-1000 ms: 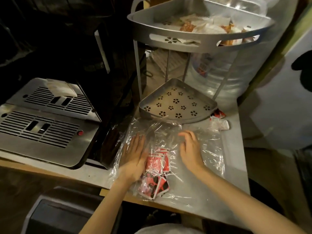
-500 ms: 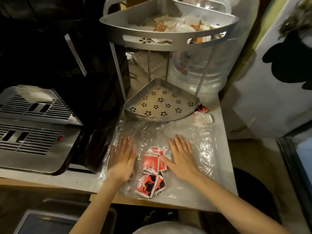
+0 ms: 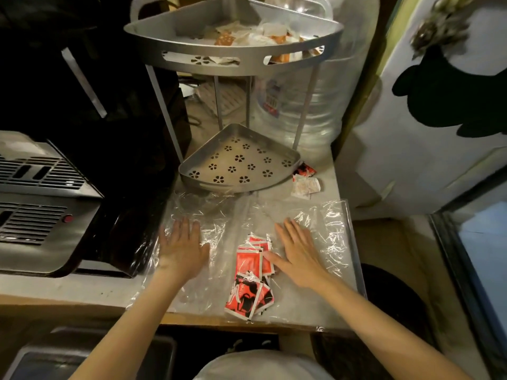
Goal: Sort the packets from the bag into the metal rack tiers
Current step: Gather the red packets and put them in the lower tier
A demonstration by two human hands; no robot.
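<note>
A clear plastic bag [image 3: 323, 231] lies flat on the counter with several red packets [image 3: 251, 278] inside it near the front edge. My left hand [image 3: 182, 248] rests flat and open on the bag's left part. My right hand [image 3: 297, 252] lies flat on the bag just right of the packets, thumb touching them. Behind the bag stands the metal corner rack: its lower tier [image 3: 238, 163] has a bare perforated floor, and its upper tier [image 3: 233, 50] holds several white and orange packets. Two loose packets [image 3: 304, 178] lie on the counter right of the lower tier.
A steel coffee machine drip tray [image 3: 41, 204] fills the left. A large clear water bottle [image 3: 304, 105] stands behind the rack. The counter's right edge [image 3: 354, 242] drops to the floor, with a white wall panel [image 3: 411, 149] beyond.
My hands have spread apart on the bag, the left sliding left off the packets. The view has shifted, so the rack and the bag now sit further left in the frame.
</note>
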